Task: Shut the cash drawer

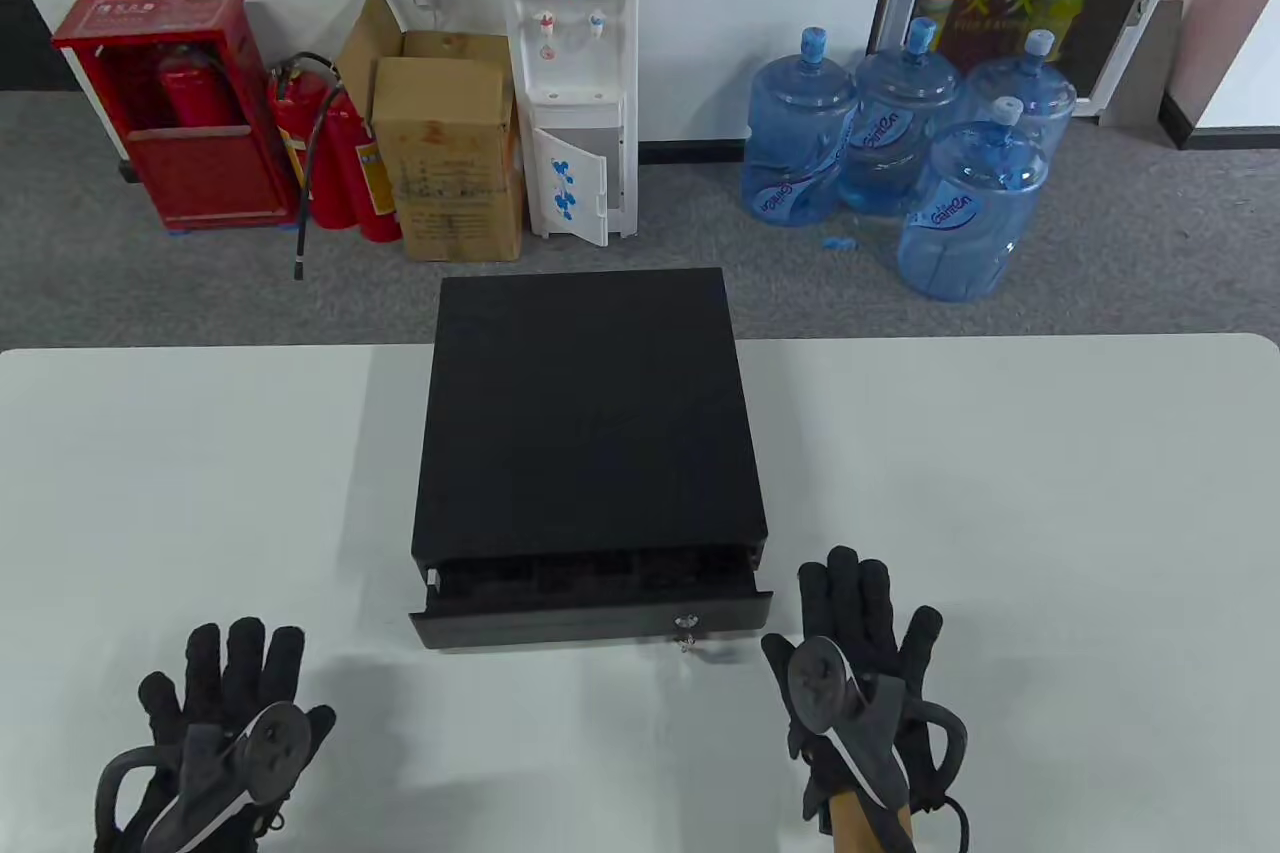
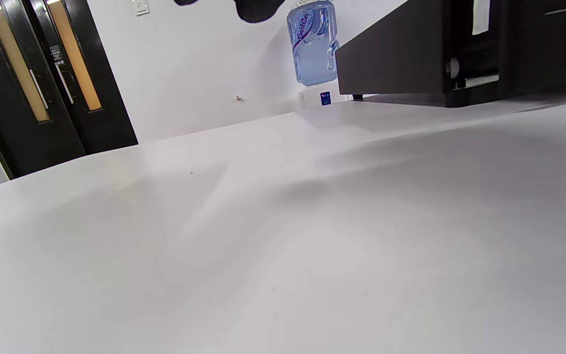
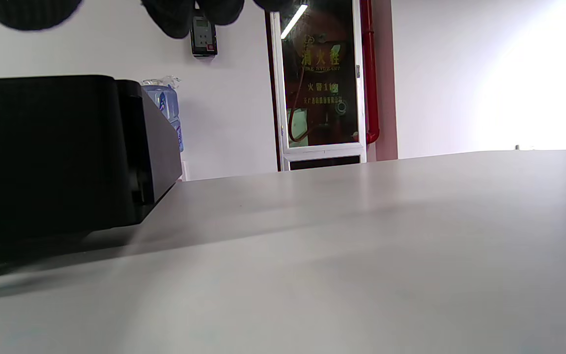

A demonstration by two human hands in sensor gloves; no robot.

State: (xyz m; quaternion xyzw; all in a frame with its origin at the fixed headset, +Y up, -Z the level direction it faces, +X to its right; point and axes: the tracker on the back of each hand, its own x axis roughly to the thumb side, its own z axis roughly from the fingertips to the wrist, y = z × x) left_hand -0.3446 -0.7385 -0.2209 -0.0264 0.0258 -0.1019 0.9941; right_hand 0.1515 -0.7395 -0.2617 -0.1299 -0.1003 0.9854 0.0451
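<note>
A black cash drawer box stands in the middle of the white table. Its drawer is pulled out a little toward me, with a key in the front lock. My left hand lies flat and empty on the table, left of the drawer front. My right hand lies flat with fingers spread, just right of the drawer's front corner, touching nothing but the table. The box shows in the left wrist view and the right wrist view.
Behind the table stand a water dispenser, cardboard boxes, fire extinguishers and several blue water bottles. The table's far edge runs behind the box.
</note>
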